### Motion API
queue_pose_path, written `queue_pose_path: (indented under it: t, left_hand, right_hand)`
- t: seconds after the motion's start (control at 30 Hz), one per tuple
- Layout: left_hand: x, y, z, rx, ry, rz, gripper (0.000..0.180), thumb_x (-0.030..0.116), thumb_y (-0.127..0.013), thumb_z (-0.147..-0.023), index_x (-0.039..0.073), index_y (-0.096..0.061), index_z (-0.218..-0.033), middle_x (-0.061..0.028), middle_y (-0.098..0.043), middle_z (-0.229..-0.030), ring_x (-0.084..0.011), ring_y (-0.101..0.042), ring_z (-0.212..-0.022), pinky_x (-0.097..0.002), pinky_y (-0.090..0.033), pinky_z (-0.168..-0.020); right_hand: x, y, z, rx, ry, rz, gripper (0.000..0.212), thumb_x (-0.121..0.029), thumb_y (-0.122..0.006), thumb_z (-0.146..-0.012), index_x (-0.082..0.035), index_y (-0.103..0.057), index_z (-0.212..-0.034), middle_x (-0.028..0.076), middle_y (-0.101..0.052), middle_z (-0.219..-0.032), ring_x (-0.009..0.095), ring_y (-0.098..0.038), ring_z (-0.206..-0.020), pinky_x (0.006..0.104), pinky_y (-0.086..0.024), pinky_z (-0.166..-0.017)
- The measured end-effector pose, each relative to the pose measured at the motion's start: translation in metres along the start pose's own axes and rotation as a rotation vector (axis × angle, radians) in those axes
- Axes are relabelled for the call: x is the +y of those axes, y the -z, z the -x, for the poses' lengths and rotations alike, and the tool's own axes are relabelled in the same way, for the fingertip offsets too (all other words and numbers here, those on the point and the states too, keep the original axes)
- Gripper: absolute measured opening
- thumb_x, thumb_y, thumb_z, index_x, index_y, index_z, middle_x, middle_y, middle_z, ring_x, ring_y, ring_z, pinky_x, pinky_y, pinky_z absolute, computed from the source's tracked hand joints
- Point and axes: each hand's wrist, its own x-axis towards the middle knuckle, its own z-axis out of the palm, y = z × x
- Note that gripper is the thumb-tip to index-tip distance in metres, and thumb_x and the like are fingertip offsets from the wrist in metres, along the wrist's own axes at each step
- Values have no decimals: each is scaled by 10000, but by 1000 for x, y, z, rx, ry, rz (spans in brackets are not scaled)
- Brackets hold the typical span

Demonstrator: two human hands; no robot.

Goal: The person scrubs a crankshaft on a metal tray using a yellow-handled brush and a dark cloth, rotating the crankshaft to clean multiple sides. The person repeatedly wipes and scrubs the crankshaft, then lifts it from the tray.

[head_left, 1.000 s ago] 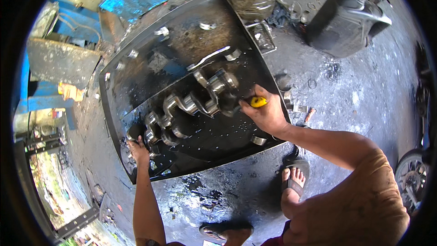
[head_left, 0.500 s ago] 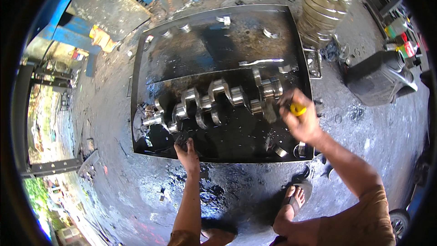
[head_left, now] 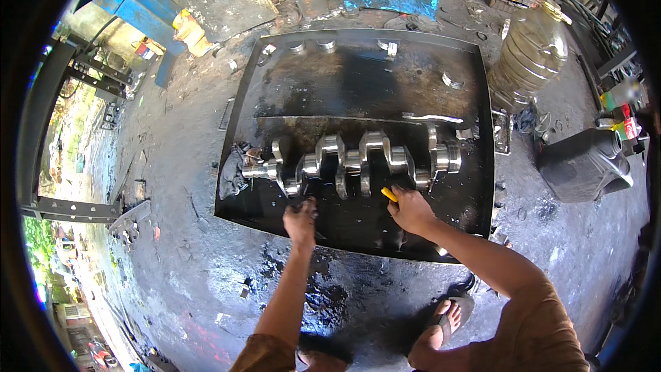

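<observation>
A shiny metal crankshaft [head_left: 351,160] lies lengthwise across a dark, oily metal tray [head_left: 310,103]. My right hand [head_left: 411,211] is closed round a tool with a yellow handle [head_left: 390,194], just in front of the crankshaft's right half. The tool's working end cannot be made out. In front of the crankshaft's left half is my left hand [head_left: 300,222], its fingers curled on something dark that I cannot identify. A crumpled grey rag [head_left: 236,171] lies by the crankshaft's left end.
Curved bearing shells [head_left: 452,80] and a slim light-coloured tool [head_left: 432,118] lie in the tray. To the right stand a large clear plastic bottle [head_left: 529,55] and a black jerrycan [head_left: 578,164]. A sandalled foot [head_left: 447,317] rests on the oily floor before the tray.
My right hand has moved left and nearer me with the yellow-handled tool, away from the crankshaft's right end. The view has shifted, and my left hand stays near the crankshaft's left half.
</observation>
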Motion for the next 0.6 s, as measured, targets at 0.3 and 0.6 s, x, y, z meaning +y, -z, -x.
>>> queue_pose_path:
  t: [0.3,0.6]
  left_hand:
    - [0,-48,13,-699,-15,28,613,-52,-673,-850,6,-397,-1394,-86,-588,-1238,-179,-576,-1131,-317,-464,-1017]
    - [-19,-66,-33,-723,-192,-471,765,172,-759,-755,3,-406,-1412,-224,-565,-1341,-375,-493,-1300,-454,-343,-1125]
  right_hand:
    - [-36,-19,-39,-17,-186,-39,1011,-369,-793,-729,66,-289,-1490,301,-536,-1332,398,-581,-1206,437,-523,-981]
    - [-41,-29,-54,37,-106,27,1010,-385,-769,-768,144,-257,-1460,319,-534,-1308,403,-604,-1158,437,-538,-940]
